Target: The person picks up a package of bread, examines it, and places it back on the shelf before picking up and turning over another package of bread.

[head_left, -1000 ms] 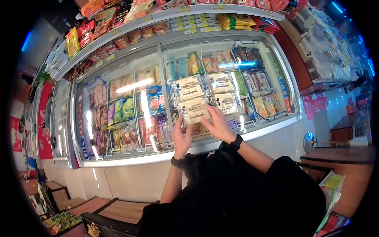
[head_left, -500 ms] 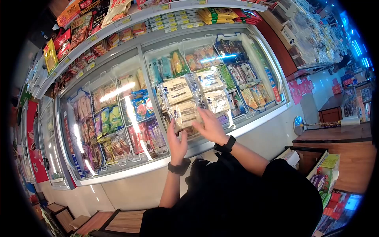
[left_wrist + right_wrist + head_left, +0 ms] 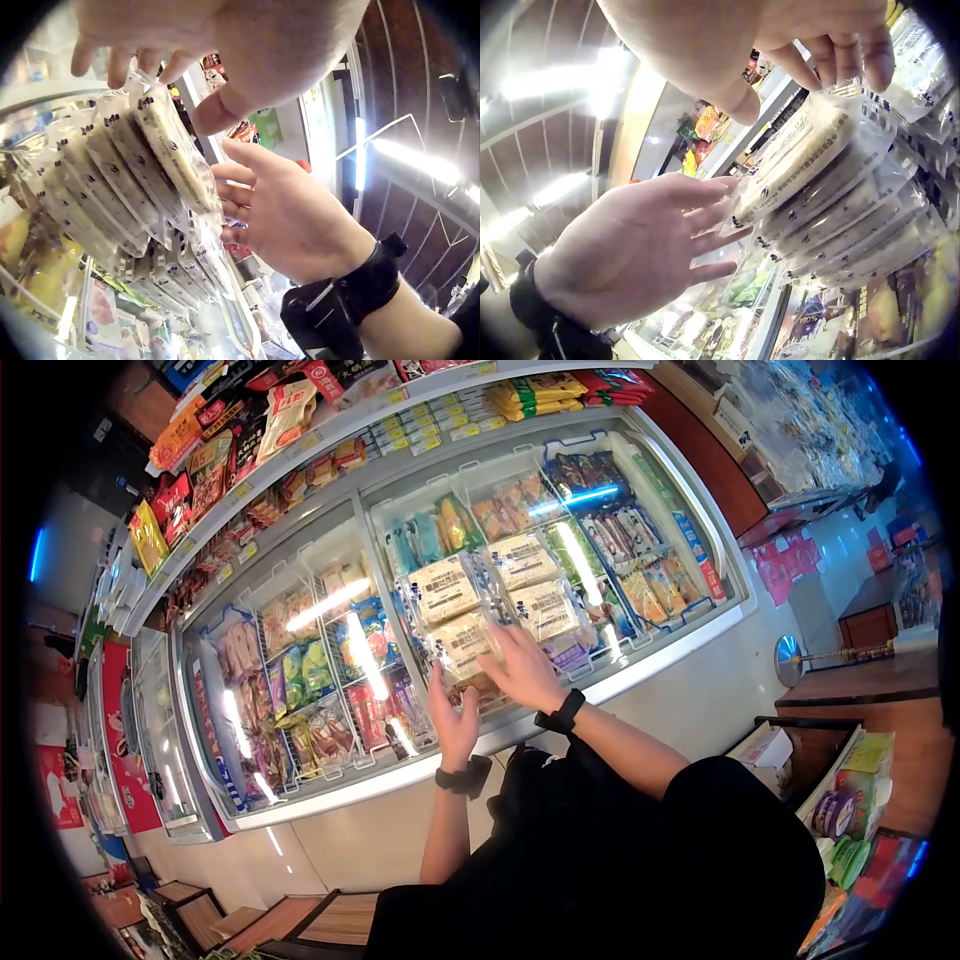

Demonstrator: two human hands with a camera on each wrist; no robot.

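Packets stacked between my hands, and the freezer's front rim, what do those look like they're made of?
The packets look wrapped in thin, clear plastic film: it is glossy and crinkled, with dark print. The front rim looks smooth and white, perhaps plastic or painted metal; the surface doesn't settle which.

This is a shop, in the part given over to frozen goods. A long glass-topped freezer is divided by wire baskets filled with bright wrapped packs, several of the same kind side by side. A shelf runs above it, carrying rows of bagged food with small price labels along its edge. Red posters and more crowded stock stand beyond, at the right.
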